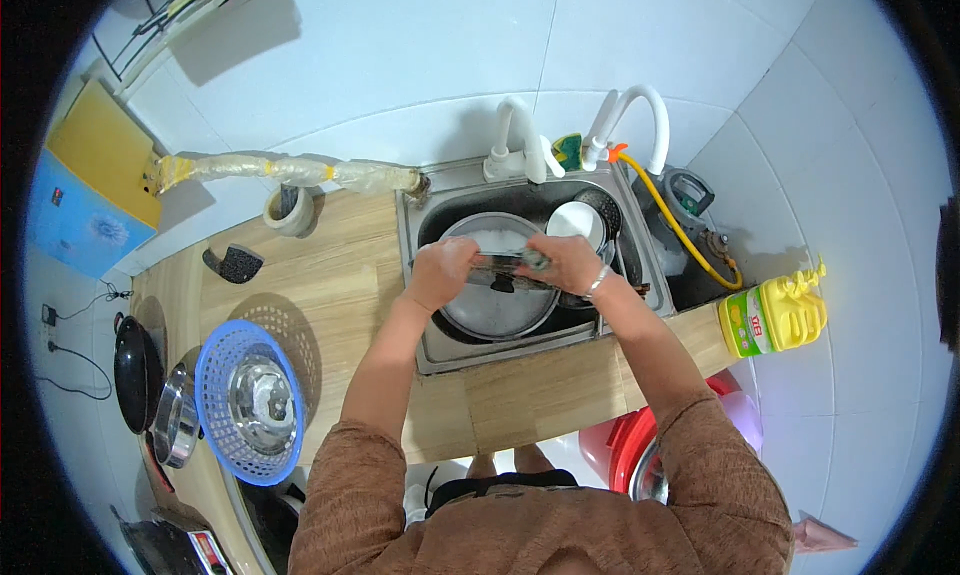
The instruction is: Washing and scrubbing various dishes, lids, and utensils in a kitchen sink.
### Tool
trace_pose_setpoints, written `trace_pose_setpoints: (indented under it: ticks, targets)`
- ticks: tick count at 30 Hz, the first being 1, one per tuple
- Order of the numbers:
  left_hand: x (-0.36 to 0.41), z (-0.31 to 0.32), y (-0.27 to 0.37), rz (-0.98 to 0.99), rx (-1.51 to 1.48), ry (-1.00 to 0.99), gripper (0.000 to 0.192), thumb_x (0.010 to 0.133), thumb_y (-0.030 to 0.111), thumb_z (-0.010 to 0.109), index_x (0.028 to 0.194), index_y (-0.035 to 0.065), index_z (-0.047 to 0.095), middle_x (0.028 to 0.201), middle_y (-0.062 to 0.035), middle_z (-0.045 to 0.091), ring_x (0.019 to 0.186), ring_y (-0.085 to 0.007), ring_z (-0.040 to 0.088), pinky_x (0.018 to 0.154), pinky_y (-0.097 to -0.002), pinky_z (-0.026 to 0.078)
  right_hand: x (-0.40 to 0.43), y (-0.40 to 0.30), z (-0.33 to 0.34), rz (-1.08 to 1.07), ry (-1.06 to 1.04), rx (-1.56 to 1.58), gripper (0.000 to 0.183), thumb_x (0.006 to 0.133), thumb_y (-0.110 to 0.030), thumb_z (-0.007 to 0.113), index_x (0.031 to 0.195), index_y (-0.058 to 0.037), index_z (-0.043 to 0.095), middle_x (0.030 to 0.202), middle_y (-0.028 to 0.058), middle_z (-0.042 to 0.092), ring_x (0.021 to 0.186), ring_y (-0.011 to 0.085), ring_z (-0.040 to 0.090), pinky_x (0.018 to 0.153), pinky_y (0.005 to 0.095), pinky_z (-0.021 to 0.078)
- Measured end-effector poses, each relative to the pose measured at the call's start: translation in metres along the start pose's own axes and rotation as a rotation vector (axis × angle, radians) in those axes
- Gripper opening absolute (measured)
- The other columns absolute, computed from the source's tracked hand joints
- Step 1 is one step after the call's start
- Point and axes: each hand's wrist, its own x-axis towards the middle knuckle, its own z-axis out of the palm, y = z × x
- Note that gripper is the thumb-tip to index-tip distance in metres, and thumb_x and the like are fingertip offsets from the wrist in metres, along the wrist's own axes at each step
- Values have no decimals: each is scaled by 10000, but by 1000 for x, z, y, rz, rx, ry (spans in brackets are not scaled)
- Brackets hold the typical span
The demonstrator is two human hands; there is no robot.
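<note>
Over the sink, my left hand (442,271) grips one end of what looks like a pot lid (499,262), seen nearly edge-on, with a black knob under it. My right hand (566,262), a bracelet at its wrist, is at the lid's other end with a greyish scrubber (535,258) under its fingers. Below both hands a large round metal basin (495,320) sits in the steel sink (442,359), with whitish suds or water in it. A white bowl (576,224) and a black perforated ladle (600,207) lie to the basin's right.
Behind the sink stand two white faucets (534,158) (660,128) and a green-yellow sponge (568,152). A blue colander (206,425) holding clear dishes, a stone mortar (289,215) and a black holder (238,264) are left. Right are a gas cylinder (679,192) and a yellow detergent jug (787,312).
</note>
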Motion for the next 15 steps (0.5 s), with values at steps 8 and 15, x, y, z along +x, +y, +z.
trace_pose_setpoints:
  ticks: [8, 15]
  targets:
    - [-14, -8, -2, -127, 4, -95, 52, 687, 95, 476, 709, 48, 479, 714, -122, 514, 714, -306, 497, 614, -385, 395, -29, 6, 5, 112, 136, 84, 387, 671, -421, 582, 835, -79, 504, 697, 143, 558, 660, 323, 535, 581, 369, 422]
    - [7, -12, 41, 179, 70, -138, 36, 672, 52, 437, 697, 60, 460, 713, -108, 513, 710, -291, 499, 626, -368, 393, -15, -33, -3, 49, -1, -113, 397, 699, -454, 524, 826, -83, 468, 708, 135, 563, 667, 316, 540, 588, 380, 423]
